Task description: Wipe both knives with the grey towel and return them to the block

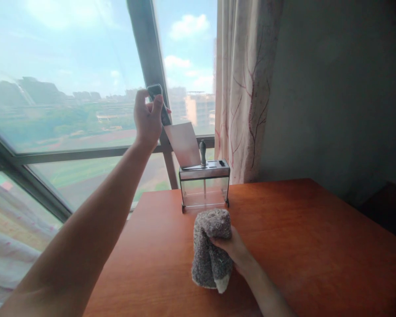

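My left hand (148,116) is raised by the window, closed round the dark handle of a kitchen cleaver (184,144). Its broad, pale blade slants down to the right, and its lower end meets the top of a clear-sided knife block (204,187). I cannot tell whether the blade sits in a slot or just touches the top. A grey-handled tool (203,152) stands upright in the block, its thin rod visible through the clear side. In front of the block, my right hand (232,248) grips a folded, fluffy grey towel (211,224) above the table.
The reddish-brown wooden table (284,229) stretches under both hands, and the knife block stands near its far edge. Behind it are a large window with a dark frame (145,39) and a patterned curtain (244,88). A dark wall (323,88) rises at the right.
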The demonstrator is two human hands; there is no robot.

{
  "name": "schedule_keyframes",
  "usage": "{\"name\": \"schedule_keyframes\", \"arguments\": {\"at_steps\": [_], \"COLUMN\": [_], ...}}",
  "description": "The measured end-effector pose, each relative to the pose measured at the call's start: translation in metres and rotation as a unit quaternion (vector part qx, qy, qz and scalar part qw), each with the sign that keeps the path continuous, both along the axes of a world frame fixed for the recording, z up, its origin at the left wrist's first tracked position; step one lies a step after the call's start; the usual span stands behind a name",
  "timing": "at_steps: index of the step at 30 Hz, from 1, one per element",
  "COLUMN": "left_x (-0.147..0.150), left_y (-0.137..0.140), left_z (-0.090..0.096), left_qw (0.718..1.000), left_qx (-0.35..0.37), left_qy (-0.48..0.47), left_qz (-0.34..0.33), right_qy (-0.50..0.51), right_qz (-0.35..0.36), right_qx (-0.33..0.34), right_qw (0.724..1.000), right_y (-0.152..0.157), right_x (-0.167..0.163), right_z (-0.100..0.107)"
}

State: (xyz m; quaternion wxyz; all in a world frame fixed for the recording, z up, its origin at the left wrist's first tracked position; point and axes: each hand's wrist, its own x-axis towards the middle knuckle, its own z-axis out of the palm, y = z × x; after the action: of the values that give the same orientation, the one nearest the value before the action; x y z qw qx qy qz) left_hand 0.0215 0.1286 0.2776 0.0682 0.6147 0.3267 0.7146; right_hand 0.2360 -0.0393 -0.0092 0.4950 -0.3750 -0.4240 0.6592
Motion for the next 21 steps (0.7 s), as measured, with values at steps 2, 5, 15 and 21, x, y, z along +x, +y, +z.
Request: {"name": "schedule_keyframes", "arguments": {"at_steps": [2,5,15,21], "left_x": [0.000,0.001,-0.002,-0.007], "left_y": [-0.001,-0.002,0.002,0.019], "left_z": [-0.001,0.000,0.001,-0.003], "left_qw": [1.000,1.000,1.000,0.998], "left_qx": [-0.002,-0.003,0.009,0.060], "left_qy": [0.007,0.008,-0.002,-0.021], "left_qz": [0.002,0.006,-0.025,-0.026], "right_qy": [-0.001,0.004,0.008,0.010], "right_qz": [0.000,0.003,0.005,-0.004], "right_qx": [-0.001,-0.004,-0.011,-0.016], "right_qw": [1.000,1.000,1.000,1.000], "right_y": [0.000,0.000,-0.001,-0.002], "right_x": [0.000,0.000,0.000,-0.001], "right_z": [0.000,0.000,0.004,0.005]}}
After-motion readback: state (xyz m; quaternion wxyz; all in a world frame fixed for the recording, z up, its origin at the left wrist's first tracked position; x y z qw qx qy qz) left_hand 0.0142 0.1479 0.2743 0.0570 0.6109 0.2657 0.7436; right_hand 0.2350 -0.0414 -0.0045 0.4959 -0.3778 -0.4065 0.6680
